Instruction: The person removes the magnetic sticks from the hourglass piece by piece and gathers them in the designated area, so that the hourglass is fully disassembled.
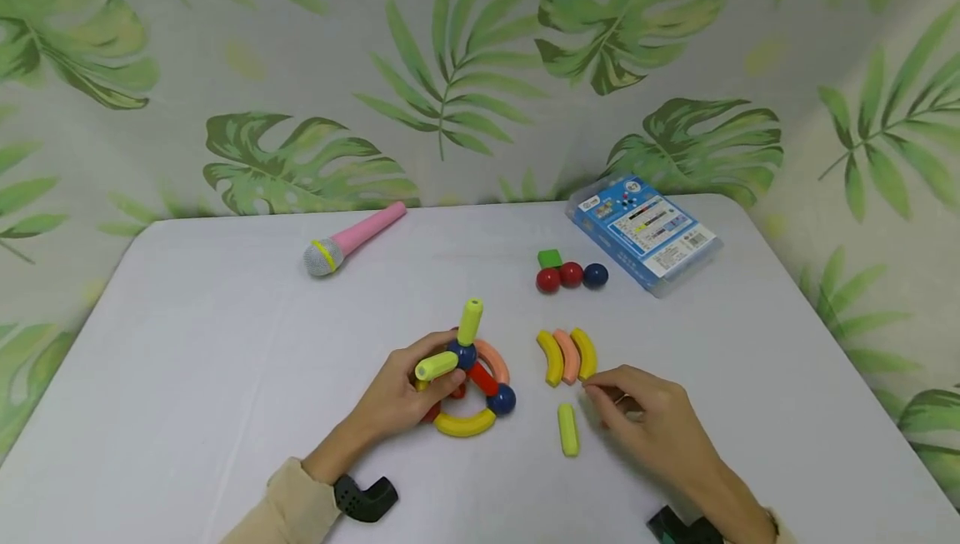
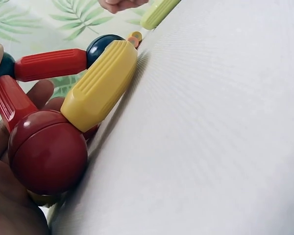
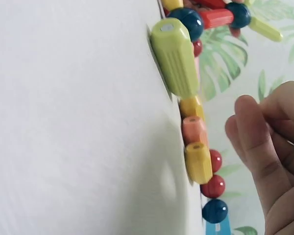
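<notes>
The left hand (image 1: 401,390) is gripping the toy frame (image 1: 483,379) from its 9 o'clock side on the bench (image 1: 225,344), fingers and thumb holding it. 2 lime sticks (image 1: 469,323) are projecting from the frame's upper blue ball (image 1: 462,354), 1 toward 12 o'clock and 1 toward 8; a yellow arch (image 1: 465,425) is forming its 6 o'clock edge. Counting from the frame, the right hand (image 1: 651,419) is hovering at 3 o'clock, its fingers narrowed, tips close together just beside 3 curved sticks (image 1: 567,356). A loose green stick (image 1: 568,430) is lying at 4 o'clock; 2 red balls (image 1: 572,274), 1 navy ball (image 1: 596,276) and a green block (image 1: 550,258) are sitting between 1 and 2; a box (image 1: 645,232) is lying at 2; a pink microphone (image 1: 367,230) is resting at 11
</notes>
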The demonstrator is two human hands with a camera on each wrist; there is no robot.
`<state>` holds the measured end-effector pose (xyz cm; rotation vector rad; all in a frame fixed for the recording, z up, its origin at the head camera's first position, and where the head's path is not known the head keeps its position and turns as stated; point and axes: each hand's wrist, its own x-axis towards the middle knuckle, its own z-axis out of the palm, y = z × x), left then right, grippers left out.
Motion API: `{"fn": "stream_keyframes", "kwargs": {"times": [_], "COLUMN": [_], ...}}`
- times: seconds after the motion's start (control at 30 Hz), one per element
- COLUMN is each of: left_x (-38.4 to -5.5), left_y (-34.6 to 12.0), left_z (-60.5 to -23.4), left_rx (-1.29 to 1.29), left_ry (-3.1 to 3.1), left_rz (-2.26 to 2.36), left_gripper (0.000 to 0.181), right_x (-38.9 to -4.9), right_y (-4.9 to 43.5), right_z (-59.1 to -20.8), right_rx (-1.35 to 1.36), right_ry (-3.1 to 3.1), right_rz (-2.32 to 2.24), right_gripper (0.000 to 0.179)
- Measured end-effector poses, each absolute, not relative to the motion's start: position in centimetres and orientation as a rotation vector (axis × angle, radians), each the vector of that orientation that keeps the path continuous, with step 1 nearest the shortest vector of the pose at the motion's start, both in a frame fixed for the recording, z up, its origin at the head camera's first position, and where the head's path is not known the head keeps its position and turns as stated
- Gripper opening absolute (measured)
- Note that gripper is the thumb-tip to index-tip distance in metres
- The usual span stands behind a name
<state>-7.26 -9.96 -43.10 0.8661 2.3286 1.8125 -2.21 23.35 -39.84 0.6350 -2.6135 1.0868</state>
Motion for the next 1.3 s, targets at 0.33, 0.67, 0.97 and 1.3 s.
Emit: {"fn": "stream_keyframes", "kwargs": {"times": [0.33,0.67,0.97,1.3], "left_x": [-7.3,-7.5,-7.3,-7.3], "left_y": [-9.9,-9.8,-10.1,-10.0], "left_z": [-43.4,-42.9,-42.9,-43.0], "left_rx": [0.919,0.928,0.896,0.931], "left_ry": [2.331,2.339,2.314,2.292], "left_rz": [1.826,1.816,1.809,1.836], "left_gripper": [0.043,0.041,0.04,0.04], "right_x": [-3.3,-4.1,-6.4,-7.9], "right_y": [24.8,22.7,17.9,14.0], "right_z": [-38.4,-34.8,-32.0,-31.7], "right_rx": [0.61,0.72,0.895,1.075], "right_ry": [-2.478,-2.531,-2.543,-2.622], "right_rz": [1.054,0.963,1.055,1.034], "right_gripper": [0.032,0.027,0.028,0.042]}}
